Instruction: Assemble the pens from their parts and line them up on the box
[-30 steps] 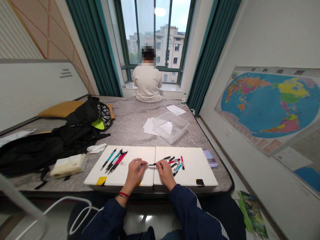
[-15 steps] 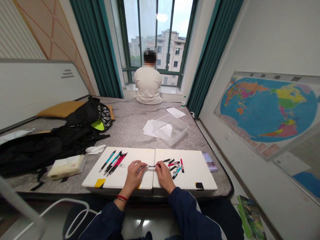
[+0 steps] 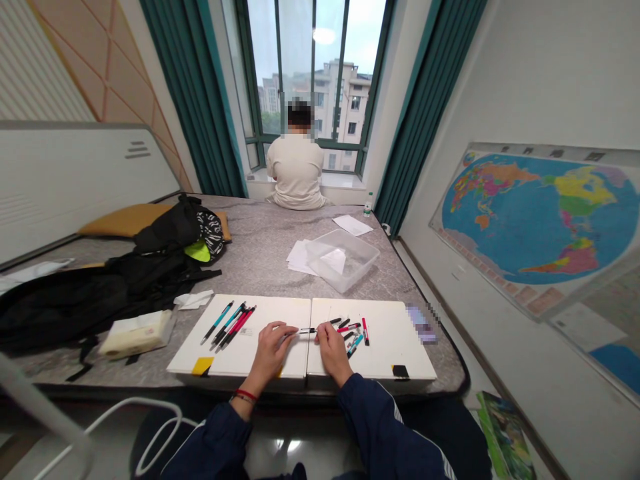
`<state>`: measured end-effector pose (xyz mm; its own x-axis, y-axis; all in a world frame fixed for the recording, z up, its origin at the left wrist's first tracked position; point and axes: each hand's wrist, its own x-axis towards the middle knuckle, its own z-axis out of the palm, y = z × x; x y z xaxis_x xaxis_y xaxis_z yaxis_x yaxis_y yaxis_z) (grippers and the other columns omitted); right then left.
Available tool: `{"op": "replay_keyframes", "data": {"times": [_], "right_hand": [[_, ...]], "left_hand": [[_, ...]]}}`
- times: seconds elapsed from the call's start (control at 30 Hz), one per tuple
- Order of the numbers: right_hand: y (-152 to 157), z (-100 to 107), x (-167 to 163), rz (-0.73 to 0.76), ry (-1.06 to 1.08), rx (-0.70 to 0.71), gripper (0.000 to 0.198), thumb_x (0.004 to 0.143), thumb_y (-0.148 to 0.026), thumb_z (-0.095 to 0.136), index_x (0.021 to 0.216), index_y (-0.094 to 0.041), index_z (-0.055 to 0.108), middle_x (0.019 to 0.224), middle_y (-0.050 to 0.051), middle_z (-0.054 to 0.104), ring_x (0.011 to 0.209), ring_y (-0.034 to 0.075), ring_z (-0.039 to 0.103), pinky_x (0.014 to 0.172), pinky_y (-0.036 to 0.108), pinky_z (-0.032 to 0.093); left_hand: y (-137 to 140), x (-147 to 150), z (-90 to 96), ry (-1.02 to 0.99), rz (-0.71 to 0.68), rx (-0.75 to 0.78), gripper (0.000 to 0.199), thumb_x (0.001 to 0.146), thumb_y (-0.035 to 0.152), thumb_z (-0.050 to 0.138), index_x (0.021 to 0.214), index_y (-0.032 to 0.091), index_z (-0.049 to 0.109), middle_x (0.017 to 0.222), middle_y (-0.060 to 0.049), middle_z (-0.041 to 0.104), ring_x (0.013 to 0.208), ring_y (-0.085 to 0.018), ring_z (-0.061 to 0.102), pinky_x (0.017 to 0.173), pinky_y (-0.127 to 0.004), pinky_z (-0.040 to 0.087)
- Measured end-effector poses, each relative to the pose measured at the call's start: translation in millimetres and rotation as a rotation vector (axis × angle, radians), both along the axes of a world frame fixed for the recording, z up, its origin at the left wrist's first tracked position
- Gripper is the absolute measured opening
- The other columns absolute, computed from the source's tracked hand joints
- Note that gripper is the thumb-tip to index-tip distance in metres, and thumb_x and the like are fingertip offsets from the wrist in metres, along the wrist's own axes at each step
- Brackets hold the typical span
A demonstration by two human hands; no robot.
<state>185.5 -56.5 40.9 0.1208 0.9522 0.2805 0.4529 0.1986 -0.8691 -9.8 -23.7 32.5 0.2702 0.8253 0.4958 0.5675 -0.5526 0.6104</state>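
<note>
Over the seam of two white boxes, a thin pen piece, pale on the left and black on the right, spans the space between my hands. My left hand pinches its pale end. At the black end, the fingertips of my right hand are closed; what lies inside them is hidden. Several assembled-looking pens, blue, black and red, lie side by side on the left box. Short pen parts in black, red and blue are scattered on the right box, beside my right hand.
A clear plastic bin rests beyond the boxes, partly over white papers. To the left are a tissue pack and a black backpack. A phone-like blurred item borders the right box. A person sits by the window.
My right hand has shifted slightly right, and more of the black end shows between my hands. My left hand keeps its pinch. The whole view has moved a little.
</note>
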Motion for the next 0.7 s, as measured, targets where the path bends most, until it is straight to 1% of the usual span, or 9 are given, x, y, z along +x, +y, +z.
{"op": "replay_keyframes", "data": {"times": [0.07, 0.13, 0.3, 0.37, 0.5, 0.57, 0.63, 0.7], "right_hand": [[-0.3, -0.4, 0.4, 0.015, 0.013, 0.007, 0.022, 0.097, -0.034, 0.04, 0.087, -0.02, 0.054, 0.07, 0.0, 0.061, 0.067, 0.017, 0.057, 0.064, 0.026, 0.038], [-0.3, -0.9, 0.7, 0.027, 0.012, 0.013, 0.02, 0.096, -0.033, 0.041, 0.088, -0.02, 0.053, 0.071, 0.0, 0.061, 0.068, 0.017, 0.058, 0.064, 0.026, 0.038], [-0.5, -0.5, 0.1, 0.019, -0.025, -0.018, 0.03, 0.097, -0.035, 0.038, 0.075, -0.02, 0.051, 0.064, -0.001, 0.058, 0.062, 0.016, 0.056, 0.061, 0.025, 0.036], [-0.7, 0.2, -0.2, 0.015, -0.02, -0.032, 0.031, 0.098, -0.037, 0.038, 0.074, -0.021, 0.051, 0.062, -0.001, 0.058, 0.06, 0.015, 0.055, 0.06, 0.025, 0.036], [-0.8, 0.0, -0.1, 0.022, 0.002, -0.003, 0.021, 0.096, -0.036, 0.041, 0.088, -0.02, 0.053, 0.068, -0.001, 0.061, 0.066, 0.017, 0.058, 0.062, 0.025, 0.038], [-0.4, -0.9, 0.3, 0.036, -0.006, 0.01, 0.019, 0.095, -0.034, 0.042, 0.091, -0.02, 0.053, 0.07, 0.0, 0.061, 0.066, 0.017, 0.059, 0.062, 0.025, 0.039], [0.0, -1.4, 0.4, 0.033, -0.038, 0.009, 0.019, 0.095, -0.033, 0.041, 0.087, -0.02, 0.053, 0.068, -0.001, 0.06, 0.063, 0.016, 0.057, 0.061, 0.025, 0.038], [0.3, -1.2, 0.2, 0.014, -0.078, 0.001, 0.024, 0.096, -0.034, 0.04, 0.08, -0.021, 0.052, 0.064, -0.001, 0.059, 0.06, 0.016, 0.056, 0.059, 0.025, 0.037]], "left_hand": [[-1.0, 0.5, 0.6, 0.008, 0.007, 0.001, 0.017, 0.09, 0.031, 0.058, 0.102, 0.028, 0.07, 0.099, -0.004, 0.071, 0.103, -0.023, 0.057, 0.092, -0.043, 0.043], [-1.6, 0.7, 1.3, 0.019, 0.01, 0.004, 0.017, 0.09, 0.031, 0.058, 0.102, 0.028, 0.07, 0.099, -0.004, 0.071, 0.104, -0.023, 0.057, 0.092, -0.042, 0.043], [-0.8, 0.5, 1.8, 0.033, 0.009, 0.023, 0.015, 0.087, 0.028, 0.062, 0.098, 0.029, 0.072, 0.095, -0.003, 0.072, 0.102, -0.023, 0.058, 0.091, -0.042, 0.044], [-0.3, 0.3, 1.3, 0.035, 0.012, 0.028, 0.015, 0.086, 0.027, 0.063, 0.098, 0.029, 0.072, 0.094, -0.003, 0.072, 0.101, -0.024, 0.059, 0.091, -0.042, 0.044], [-0.1, 0.2, 0.9, 0.029, 0.034, 0.034, 0.016, 0.085, 0.028, 0.064, 0.098, 0.028, 0.073, 0.094, -0.005, 0.072, 0.101, -0.024, 0.059, 0.089, -0.043, 0.046], [-0.1, 0.1, 1.2, 0.021, 0.028, 0.034, 0.016, 0.085, 0.028, 0.064, 0.098, 0.028, 0.073, 0.094, -0.005, 0.072, 0.1, -0.024, 0.059, 0.089, -0.043, 0.047], [0.1, 0.0, 1.3, 0.01, 0.017, 0.032, 0.016, 0.085, 0.028, 0.065, 0.099, 0.028, 0.073, 0.094, -0.005, 0.071, 0.1, -0.024, 0.059, 0.089, -0.042, 0.047], [0.5, -0.4, 1.0, -0.002, 0.01, 0.024, 0.016, 0.084, 0.027, 0.065, 0.099, 0.028, 0.073, 0.094, -0.005, 0.071, 0.1, -0.023, 0.059, 0.089, -0.042, 0.048]]}}
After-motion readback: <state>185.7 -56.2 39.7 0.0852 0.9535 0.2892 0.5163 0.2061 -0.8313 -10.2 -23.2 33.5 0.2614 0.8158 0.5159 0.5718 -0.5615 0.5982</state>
